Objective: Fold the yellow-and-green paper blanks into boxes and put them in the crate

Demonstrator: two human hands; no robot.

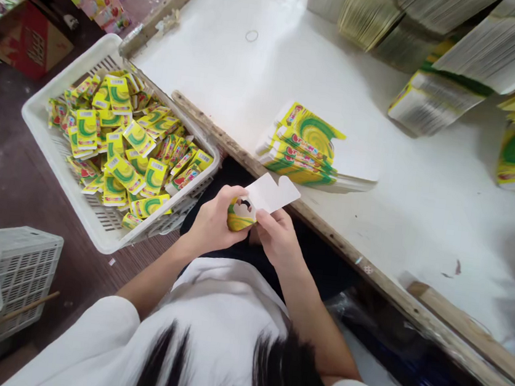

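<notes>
Between my two hands is a small yellow-and-green carton (pixel 241 221), held just off the table's front edge. Its end stands open toward me, and a white flap (pixel 272 193) sticks out to the upper right. My left hand (pixel 217 218) wraps round the carton's left side. The fingers of my right hand (pixel 277 235) pinch it at the base of the flap. Whether anything sits inside the carton I cannot tell. Just beyond my hands, a stack of flat yellow-and-green cartons (pixel 312 140) lies on the white table (pixel 234 66).
To the left, a white plastic basket (pixel 107 244) holds many folded yellow cartons (pixel 136 137). Bundles of flat cartons (pixel 445 96) stand at the back right. A wooden strip (pixel 327 238) edges the table. White crates (pixel 25 272) and a red cardboard box (pixel 35 44) stand on the floor.
</notes>
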